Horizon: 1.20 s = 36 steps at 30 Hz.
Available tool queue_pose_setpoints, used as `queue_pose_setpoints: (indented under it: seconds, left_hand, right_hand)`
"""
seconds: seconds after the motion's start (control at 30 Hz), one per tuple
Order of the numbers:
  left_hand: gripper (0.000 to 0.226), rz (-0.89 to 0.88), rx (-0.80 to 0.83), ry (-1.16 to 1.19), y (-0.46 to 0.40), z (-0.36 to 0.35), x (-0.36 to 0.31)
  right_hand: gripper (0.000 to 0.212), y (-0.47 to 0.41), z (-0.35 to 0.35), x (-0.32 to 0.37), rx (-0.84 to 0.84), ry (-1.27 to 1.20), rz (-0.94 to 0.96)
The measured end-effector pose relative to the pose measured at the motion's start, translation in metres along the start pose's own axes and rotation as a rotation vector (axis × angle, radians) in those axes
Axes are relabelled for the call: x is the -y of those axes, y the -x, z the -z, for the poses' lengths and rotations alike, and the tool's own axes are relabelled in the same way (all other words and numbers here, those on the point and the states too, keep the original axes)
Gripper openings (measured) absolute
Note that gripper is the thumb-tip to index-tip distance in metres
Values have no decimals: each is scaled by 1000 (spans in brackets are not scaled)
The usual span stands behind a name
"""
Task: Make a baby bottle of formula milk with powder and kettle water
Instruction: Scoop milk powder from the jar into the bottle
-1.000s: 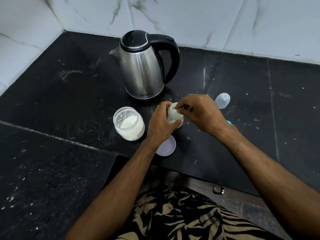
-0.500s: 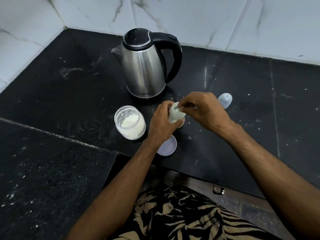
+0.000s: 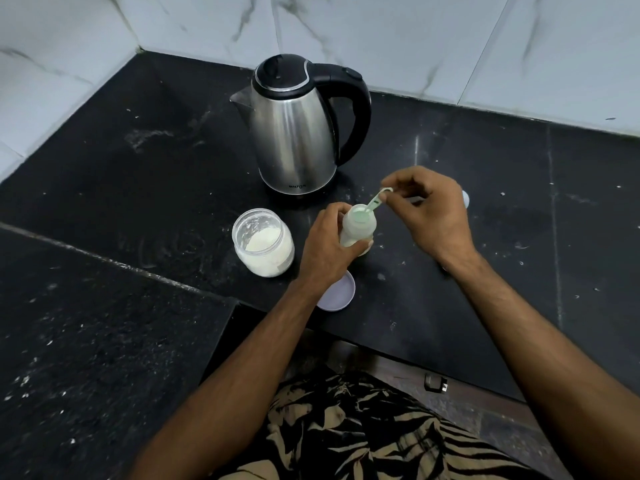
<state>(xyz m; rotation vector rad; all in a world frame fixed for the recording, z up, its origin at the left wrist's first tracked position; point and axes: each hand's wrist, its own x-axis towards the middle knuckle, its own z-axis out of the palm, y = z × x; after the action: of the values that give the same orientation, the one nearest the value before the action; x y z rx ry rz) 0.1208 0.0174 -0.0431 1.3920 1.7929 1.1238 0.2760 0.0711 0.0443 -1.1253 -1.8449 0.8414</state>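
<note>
Behind the right hand [image 3: 433, 216] (pinch grip on scoop [image 3: 375, 201]), a half-hidden cap [image 3: 466, 199]; left hand [image 3: 325, 251] round bottle [image 3: 358, 228].

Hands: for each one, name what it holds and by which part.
Left hand grips the bottle round its body. Right hand pinches the scoop by its handle end, bowl at the bottle's mouth.

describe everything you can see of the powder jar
The powder jar is a squat, round, clear container, glass or plastic by its look, standing upright and open on the black countertop. White powder fills its lower part and dusts its inner wall. It stands in front of the steel kettle and beside the left hand; neither hand touches it. A lilac lid lies nearby, part hidden.
</note>
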Motion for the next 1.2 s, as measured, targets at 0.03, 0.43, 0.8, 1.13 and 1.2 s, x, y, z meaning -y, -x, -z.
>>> queue_pose_setpoints:
  seconds: [0.03, 0.43, 0.8, 1.13, 1.2]
  left_hand:
    - [59, 4, -2, 6, 0, 0, -1]
    - [89, 96, -20, 43, 24, 9, 8]
    - [61, 64, -22, -63, 61, 27, 17]
    - [55, 121, 1, -162, 63, 34, 14]
    - [53, 127, -1, -164, 62, 33, 13]
  right_hand:
    - [15, 0, 1, 0, -23, -42, -25]
    - [16, -5, -6, 7, -114, -444, -206]
    - [12, -13, -84, 51, 140, -485, -163]
    - [5, -9, -132, 55, 292, -119, -14]
    - [5, -8, -133, 54, 297, -101, -16]
